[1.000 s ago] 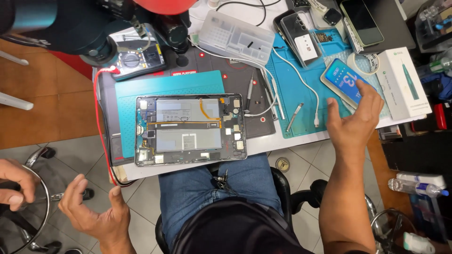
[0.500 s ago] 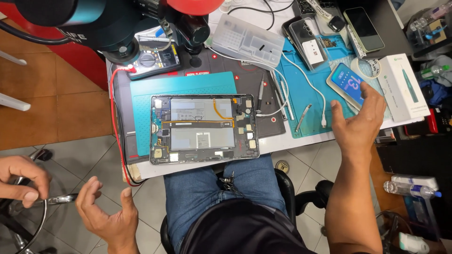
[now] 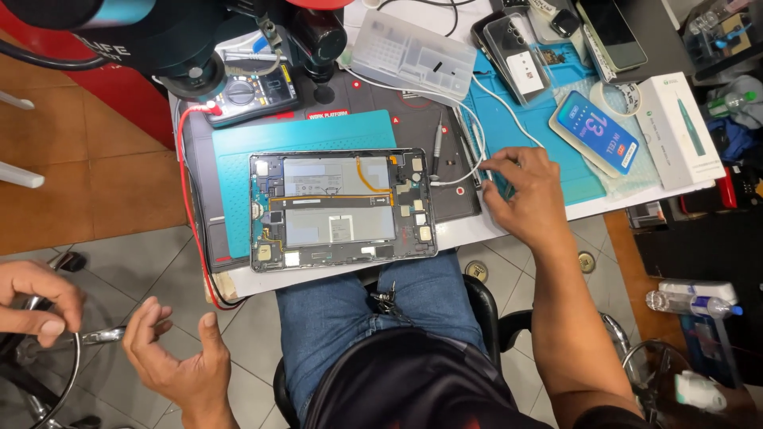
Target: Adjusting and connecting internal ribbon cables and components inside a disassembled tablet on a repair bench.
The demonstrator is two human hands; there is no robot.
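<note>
The right hand rests on the bench with loose fingertips touching the white cable, just right of the opened grey tablet lying long-axis crosswise, while the open, empty left hand hangs well below the bench edge

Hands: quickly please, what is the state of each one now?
Left hand: open, palm up, holding nothing, off the bench.
Right hand: fingers down at the white cable and tools; grip cannot be told.

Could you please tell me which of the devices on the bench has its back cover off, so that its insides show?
The large tablet on the teal mat: its batteries and boards lie bare, while the blue-screened phone and the others are closed.
</note>
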